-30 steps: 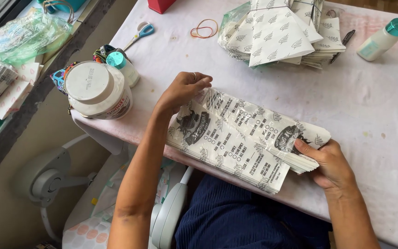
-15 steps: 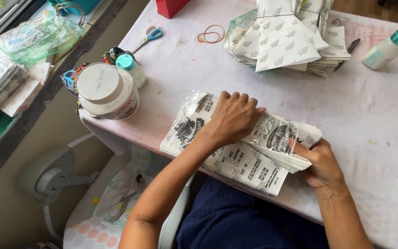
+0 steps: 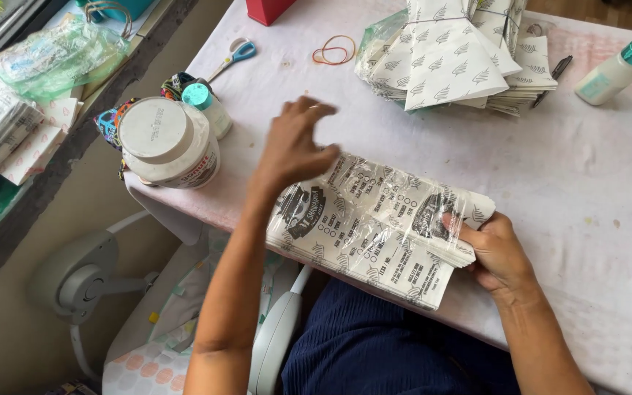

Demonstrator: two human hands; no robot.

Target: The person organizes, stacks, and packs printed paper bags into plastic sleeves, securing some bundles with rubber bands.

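My right hand [image 3: 502, 252] pinches the right end of the stack of printed paper bags [image 3: 374, 223], thumb on top and fingers curled underneath, so the bundle stays put at the near edge of the table [image 3: 608, 190]. The stack lies flat, wrapped in clear film, its near corner hanging slightly over the table edge above my lap. My left hand [image 3: 298, 146] hovers just above the stack's left part, fingers loosely spread and half curled, holding nothing — it looks blurred, so I can't tell whether the fingertips touch the film.

To handle this well, I judge that the right-hand pinch should stay firm while the left palm comes down flat; the film looks slippery and the sheets could fan out or slide off the edge if pressed from one side only.

Around it: a white lidded jar [image 3: 170, 143] stands near the table's left corner, close to my left forearm — the likeliest thing to get knocked. Behind it is a small teal-capped bottle [image 3: 206, 108], then scissors [image 3: 232, 57] and rubber bands [image 3: 334, 51] farther back. A second pile of leaf-patterned bags [image 3: 455, 58] sits well apart at the far side, with a teal-capped white bottle [image 3: 616, 72] lying to its right. None of these blocks the stack itself.
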